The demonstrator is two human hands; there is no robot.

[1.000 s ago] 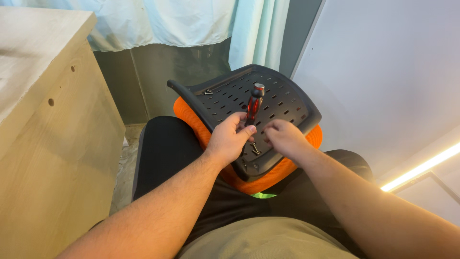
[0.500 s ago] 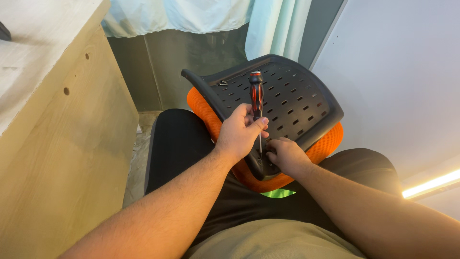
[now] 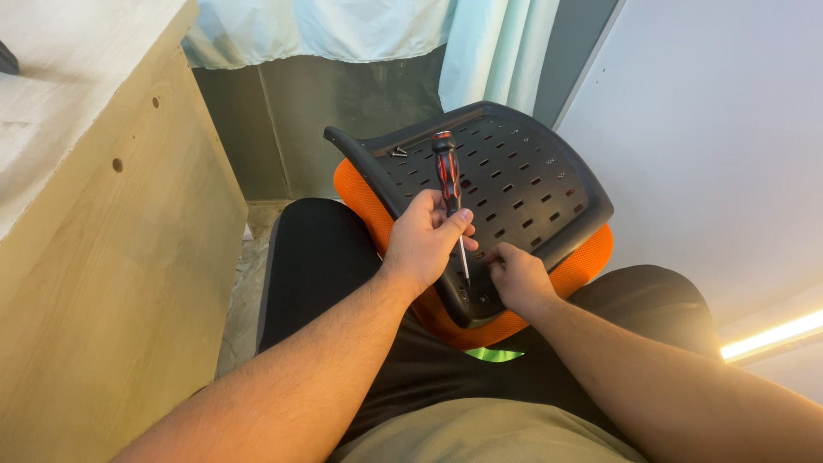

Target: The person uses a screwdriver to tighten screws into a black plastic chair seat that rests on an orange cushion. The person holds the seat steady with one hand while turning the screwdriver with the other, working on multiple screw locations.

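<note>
— Black perforated plastic chair shell [image 3: 514, 184], backed with orange mesh, rests across the person's lap. How far along does the work look?

— Partway, I'd judge. The left hand [image 3: 424, 244] is closed around the red-and-black-handled screwdriver [image 3: 447, 184], tip down at the shell's near edge.

— And the right hand [image 3: 517, 276]?

— Curled beside that tip, fingers on the shell; whether it pinches a screw I can't tell. Two small loose screws [image 3: 399, 152] lie near the far rim.

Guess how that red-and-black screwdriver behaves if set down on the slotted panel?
The screwdriver looks rigid and light; the left hand holds it in fingertips. Its rounded handle would probably roll on the tilted black chair panel, though slots might catch the thin tip.
</note>
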